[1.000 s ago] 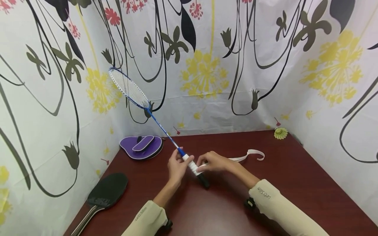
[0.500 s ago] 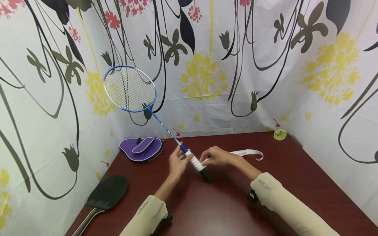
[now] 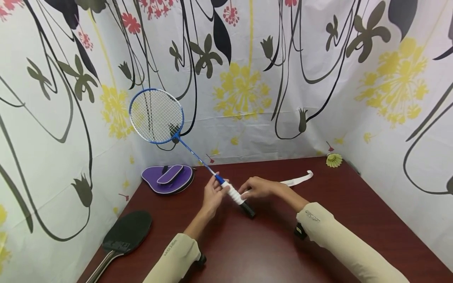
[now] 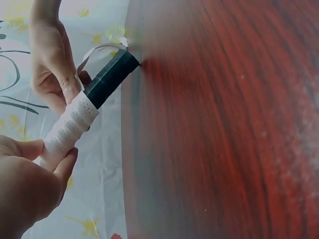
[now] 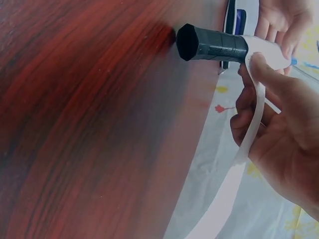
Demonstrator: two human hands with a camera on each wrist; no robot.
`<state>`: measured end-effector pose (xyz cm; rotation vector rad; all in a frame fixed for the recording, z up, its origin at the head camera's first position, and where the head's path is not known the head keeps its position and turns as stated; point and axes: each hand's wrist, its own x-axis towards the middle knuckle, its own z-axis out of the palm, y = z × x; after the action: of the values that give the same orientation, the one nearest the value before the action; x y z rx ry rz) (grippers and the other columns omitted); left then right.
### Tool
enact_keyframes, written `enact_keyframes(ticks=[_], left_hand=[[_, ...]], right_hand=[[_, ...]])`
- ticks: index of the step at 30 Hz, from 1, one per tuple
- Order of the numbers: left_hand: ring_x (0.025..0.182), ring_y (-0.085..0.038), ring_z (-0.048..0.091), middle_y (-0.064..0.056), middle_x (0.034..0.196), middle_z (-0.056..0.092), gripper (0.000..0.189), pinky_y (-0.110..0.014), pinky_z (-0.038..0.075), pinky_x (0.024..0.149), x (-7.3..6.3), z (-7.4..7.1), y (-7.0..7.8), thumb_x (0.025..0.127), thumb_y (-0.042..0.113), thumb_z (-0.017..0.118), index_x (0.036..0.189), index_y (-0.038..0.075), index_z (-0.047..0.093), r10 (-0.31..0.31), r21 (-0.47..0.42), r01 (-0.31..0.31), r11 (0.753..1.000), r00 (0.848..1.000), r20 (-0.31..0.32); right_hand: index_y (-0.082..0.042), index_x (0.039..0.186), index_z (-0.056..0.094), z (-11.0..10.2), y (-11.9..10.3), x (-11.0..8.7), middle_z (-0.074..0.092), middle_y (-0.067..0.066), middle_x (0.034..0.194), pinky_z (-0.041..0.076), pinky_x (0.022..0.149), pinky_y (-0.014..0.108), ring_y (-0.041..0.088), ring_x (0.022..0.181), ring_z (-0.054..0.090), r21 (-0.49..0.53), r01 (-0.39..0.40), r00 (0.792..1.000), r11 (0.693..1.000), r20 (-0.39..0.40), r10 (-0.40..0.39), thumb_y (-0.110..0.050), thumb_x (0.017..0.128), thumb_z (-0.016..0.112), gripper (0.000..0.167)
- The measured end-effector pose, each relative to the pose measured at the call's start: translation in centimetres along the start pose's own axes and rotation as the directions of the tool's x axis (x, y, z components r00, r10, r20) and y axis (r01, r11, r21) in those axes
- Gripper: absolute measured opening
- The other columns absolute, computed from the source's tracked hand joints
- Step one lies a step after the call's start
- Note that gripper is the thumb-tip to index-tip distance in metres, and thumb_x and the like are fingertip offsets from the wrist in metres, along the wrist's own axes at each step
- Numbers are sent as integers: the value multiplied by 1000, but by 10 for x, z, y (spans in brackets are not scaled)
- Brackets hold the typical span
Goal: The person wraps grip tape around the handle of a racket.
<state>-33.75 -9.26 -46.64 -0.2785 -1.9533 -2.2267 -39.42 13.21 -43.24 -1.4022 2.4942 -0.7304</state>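
A blue and white badminton racket [image 3: 194, 154] slants up to the left, strings facing me. White perforated grip tape [image 4: 67, 124] winds round the upper handle, and the handle's butt end [image 5: 214, 45] is bare black. My left hand [image 3: 213, 198] grips the taped part near the blue cone, thumb and fingers on either side. At the lower edge of the wrap, my right hand [image 3: 260, 188] pinches the tape, its thumb [image 5: 266, 72] on the strip against the handle. The tape's loose tail [image 3: 297, 181] trails out behind the right hand to the right.
A purple paddle case [image 3: 168, 179] lies at the table's back left. A black table tennis paddle [image 3: 128, 232] lies at the left edge. A yellow shuttlecock [image 3: 334, 160] sits in the back right corner. Flower-printed cloth [image 3: 244, 133] walls the dark red table [image 3: 255, 251].
The racket has rolled from nearly edge-on to strings facing me, and its head has dipped slightly lately. The tape's curled tail has straightened and drawn in toward the right hand.
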Motion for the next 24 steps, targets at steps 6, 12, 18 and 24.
enact_keyframes(ticks=[6,12,18,24], left_hand=[[126,-41,60,-26,137,62,61,-37,58,94,-5,3,-1,97,-9,61,150,1,32,-2,17,2,1000,1000,0],[115,-30,65,-19,138,65,46,-33,58,84,-6,6,-2,97,4,70,134,5,43,21,113,-15,993,998,-54],[101,-27,70,-13,116,71,56,-27,57,74,-6,12,-1,86,29,88,127,10,54,48,173,-17,985,983,-179],[90,-27,71,-19,105,72,50,-25,57,66,-7,16,-1,83,17,90,125,9,64,83,181,-28,983,950,-303]], right_hand=[[-10,106,79,3,-4,0,76,-8,94,53,76,22,3,81,62,-16,5,999,1000,-32,-5,-24,98,75,16],[-14,100,78,8,-5,-1,74,-12,90,54,77,24,0,80,62,-32,-14,996,999,-90,11,-29,95,78,15],[-18,92,74,14,-10,3,71,-14,84,55,76,25,2,76,62,-30,-32,990,999,-139,28,-35,90,83,19],[-21,88,72,19,-14,5,69,-16,81,52,69,22,1,72,61,-35,-25,986,999,-168,19,-40,85,87,24]])
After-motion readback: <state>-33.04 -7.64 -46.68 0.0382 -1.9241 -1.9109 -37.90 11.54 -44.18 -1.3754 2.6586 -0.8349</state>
